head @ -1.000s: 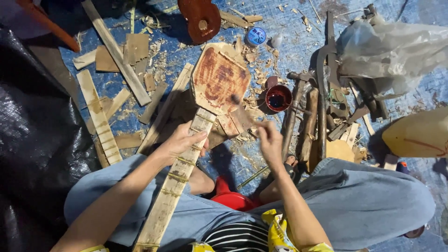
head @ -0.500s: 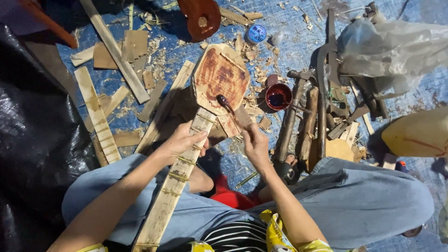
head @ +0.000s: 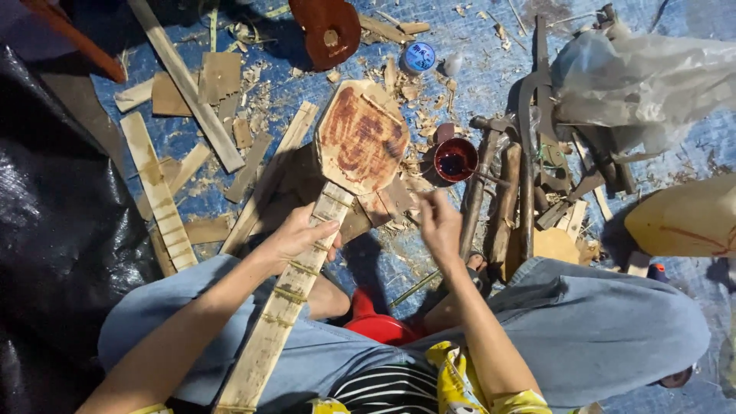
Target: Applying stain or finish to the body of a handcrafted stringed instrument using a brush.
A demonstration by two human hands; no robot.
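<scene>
My left hand point(head: 295, 238) grips the pale wooden neck point(head: 280, 314) of an unfinished stringed instrument that lies across my lap. Its angular wooden body point(head: 360, 138) is partly smeared with red-brown stain. My right hand point(head: 441, 226) is pinched on a thin brush just right of the neck joint, below a small red cup point(head: 456, 159) of dark stain. The brush tip is hard to make out.
Hammers and other hand tools point(head: 506, 192) lie right of the cup, under a clear plastic bag point(head: 644, 84). Wood slats point(head: 157, 188) and shavings cover the blue tarp. A dark red instrument body point(head: 326, 27), a blue lid point(head: 419, 57) and black sheeting point(head: 54, 230) are around.
My right hand swept the brush over the instrument body, then pulled back right toward the red cup. The left hand stays on the neck.
</scene>
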